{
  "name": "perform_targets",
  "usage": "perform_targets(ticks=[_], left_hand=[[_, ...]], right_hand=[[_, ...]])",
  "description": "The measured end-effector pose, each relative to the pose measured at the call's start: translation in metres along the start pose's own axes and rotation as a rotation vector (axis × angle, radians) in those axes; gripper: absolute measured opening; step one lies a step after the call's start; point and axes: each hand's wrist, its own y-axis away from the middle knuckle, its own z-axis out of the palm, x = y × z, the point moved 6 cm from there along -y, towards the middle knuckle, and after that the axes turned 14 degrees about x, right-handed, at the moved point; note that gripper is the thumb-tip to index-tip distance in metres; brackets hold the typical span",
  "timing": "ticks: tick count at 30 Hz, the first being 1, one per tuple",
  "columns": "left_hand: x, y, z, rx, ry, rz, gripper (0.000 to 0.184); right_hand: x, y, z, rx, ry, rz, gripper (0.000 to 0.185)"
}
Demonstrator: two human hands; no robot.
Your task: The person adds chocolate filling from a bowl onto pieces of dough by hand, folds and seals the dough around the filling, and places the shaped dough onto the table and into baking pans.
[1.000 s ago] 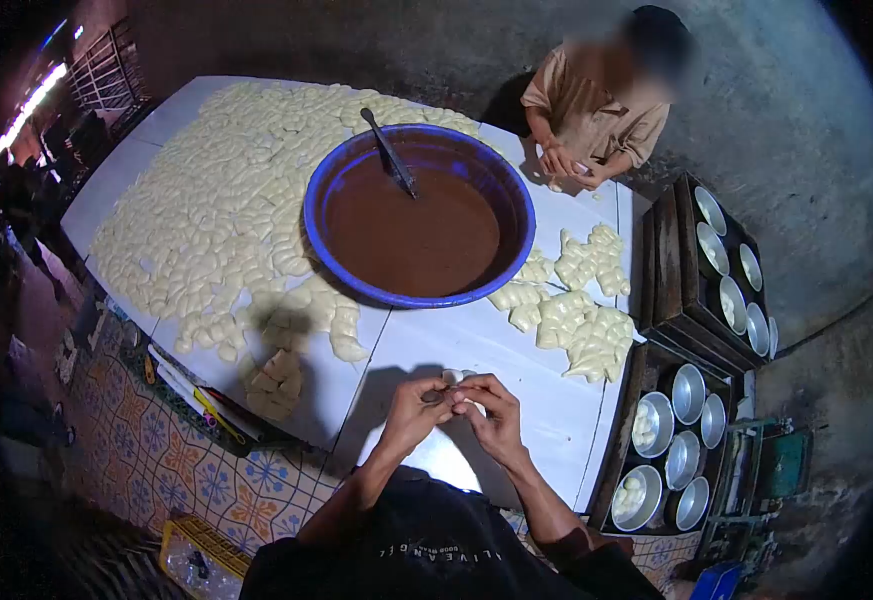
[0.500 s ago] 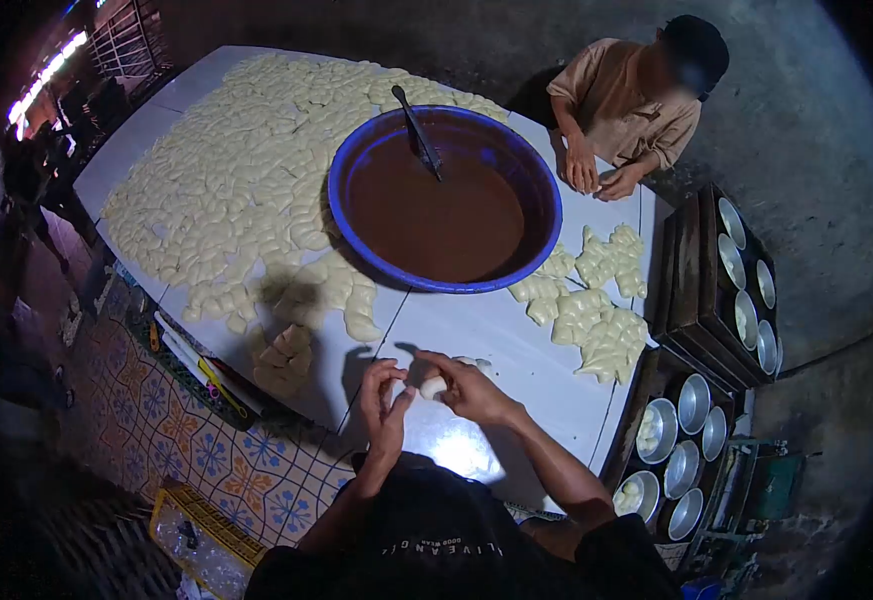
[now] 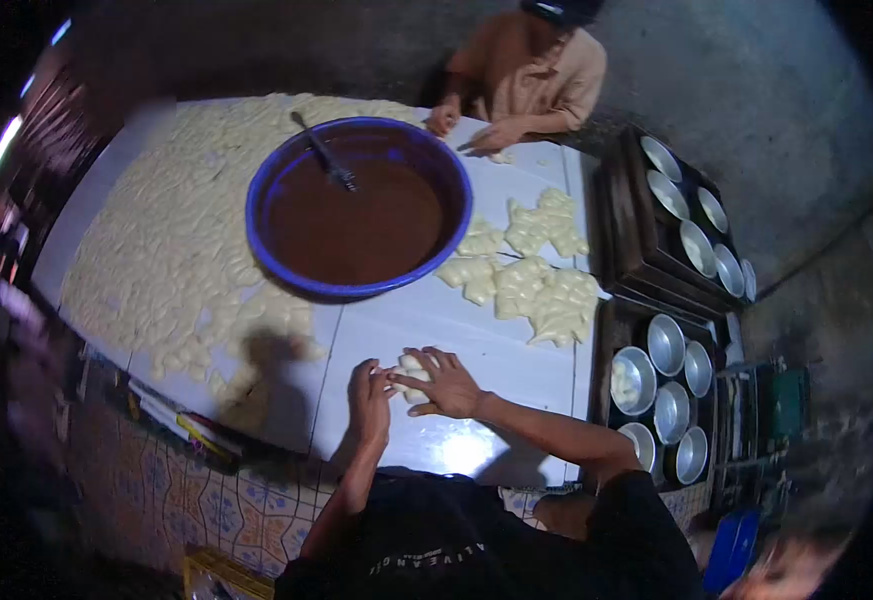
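Several pale dough balls (image 3: 413, 368) sit bunched together on the white table in front of me. My right hand (image 3: 448, 387) lies over them from the right, with its fingers spread around the cluster. From the left, my left hand (image 3: 369, 396) presses its bent fingers and thumb against a dough ball at the cluster's edge. The fingers partly hide the dough, so its exact shape is unclear.
A blue basin (image 3: 461, 235) of brown liquid with a dark-handled tool (image 3: 324, 152) stands beyond my hands. Flattened dough pieces (image 3: 146, 260) cover the left; more dough (image 3: 546, 290) lies right. Round metal tins (image 3: 671, 412) fill crates (image 3: 646, 250). A co-worker (image 3: 541, 75) stands across.
My view has shifted and turned. My hands have come together around the dough balls, and my right hand has spread over them. The co-worker's hands have moved further apart.
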Motion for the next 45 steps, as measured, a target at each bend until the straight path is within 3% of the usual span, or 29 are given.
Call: perform_targets(ticks=[2,3,4,5,6,7,9,11,12,13,14,15,16,18,20,23,25,26,28,29,31,32,33,35,37,38,39,42,45], left_hand=[[-0.024,-0.014,-0.005,-0.059,0.029,0.200,0.047],[-0.015,-0.013,0.001,-0.032,0.110,0.020,0.052],[-0.016,-0.010,0.004,-0.258,0.131,0.215,0.054],[-0.012,-0.008,-0.002,-0.311,0.285,0.181,0.057],[-0.006,-0.015,0.006,-0.136,0.175,-0.028,0.057],[0.012,-0.002,0.013,-0.256,0.209,0.048,0.055],[0.053,0.047,0.040,-0.347,0.235,0.117,0.052],[0.070,0.081,0.061,-0.226,0.157,0.141,0.054],[0.064,0.093,0.071,-0.173,0.103,0.188,0.053],[0.058,0.099,0.080,-0.198,0.095,0.180,0.053],[0.045,0.104,0.084,-0.191,0.067,0.095,0.050],[0.031,0.112,0.085,-0.177,0.041,0.008,0.048],[0.012,0.109,0.085,-0.194,0.049,-0.003,0.043],[-0.020,0.101,0.085,-0.174,-0.050,-0.069,0.039],[-0.036,0.117,0.089,-0.056,-0.070,-0.151,0.037],[-0.047,0.129,0.089,-0.183,-0.015,-0.018,0.039],[-0.036,0.140,0.089,-0.102,-0.077,-0.030,0.041],[-0.035,0.140,0.084,-0.034,-0.074,-0.060,0.041],[-0.037,0.133,0.063,0.094,0.022,-0.148,0.039],[-0.038,0.133,0.050,0.149,0.036,-0.128,0.039],[-0.027,0.132,0.025,0.200,0.009,-0.011,0.038],[-0.020,0.130,0.014,0.202,0.070,0.017,0.035],[-0.016,0.128,0.003,0.276,0.047,0.038,0.031],[-0.016,0.113,-0.026,0.384,0.043,0.138,0.025],[-0.009,0.101,-0.042,0.441,0.124,0.205,0.019],[0.000,0.091,-0.049,0.464,0.197,0.189,0.017],[0.010,0.083,-0.060,0.516,0.222,0.208,0.017],[0.023,0.061,-0.088,0.535,0.200,0.220,0.013],[0.033,0.042,-0.127,0.598,0.167,0.345,0.013]], right_hand=[[0.012,-0.002,0.032,0.331,-0.094,0.033,0.050],[0.002,-0.009,0.015,0.404,-0.126,0.099,0.040],[0.003,-0.010,0.017,0.392,-0.120,0.175,0.036],[0.002,-0.009,0.014,0.367,-0.324,0.341,0.033],[0.005,0.002,-0.002,0.481,-0.530,0.440,0.034],[0.012,0.012,0.003,0.597,-0.806,0.558,0.039],[0.012,0.050,-0.011,0.525,-1.551,0.847,0.049],[0.009,0.099,-0.040,0.676,-1.877,0.859,0.057],[0.016,0.135,-0.068,0.760,-1.809,0.868,0.064],[0.028,0.171,-0.104,0.881,-1.335,0.836,0.068],[0.050,0.219,-0.099,0.817,-1.084,0.997,0.072],[0.043,0.245,-0.172,0.906,-0.943,1.056,0.074],[0.060,0.285,-0.186,1.021,-0.864,1.099,0.075],[0.101,0.362,-0.219,0.978,-0.352,1.167,0.071],[0.147,0.424,-0.229,1.019,-0.166,1.303,0.058],[0.212,0.485,-0.204,0.677,-0.074,1.361,0.071],[0.217,0.493,-0.193,0.570,-0.228,1.482,0.080],[0.216,0.494,-0.198,0.575,-0.059,1.382,0.081],[0.202,0.486,-0.214,0.621,0.251,1.491,0.077],[0.185,0.469,-0.236,0.667,0.430,1.311,0.073],[0.172,0.460,-0.239,0.960,0.539,1.421,0.055],[0.148,0.421,-0.267,1.076,0.380,1.350,0.048],[0.142,0.407,-0.255,1.086,0.570,1.116,0.045],[0.142,0.351,-0.214,1.244,-0.194,1.162,0.035],[0.123,0.272,-0.156,1.031,-0.484,1.041,0.028],[0.091,0.212,-0.147,0.667,-0.473,1.063,0.024],[0.080,0.183,-0.091,0.622,-0.734,0.988,0.025],[0.003,0.076,-0.028,0.287,-0.838,0.735,0.025],[-0.036,-0.014,0.021,0.139,-0.764,0.457,0.030]])
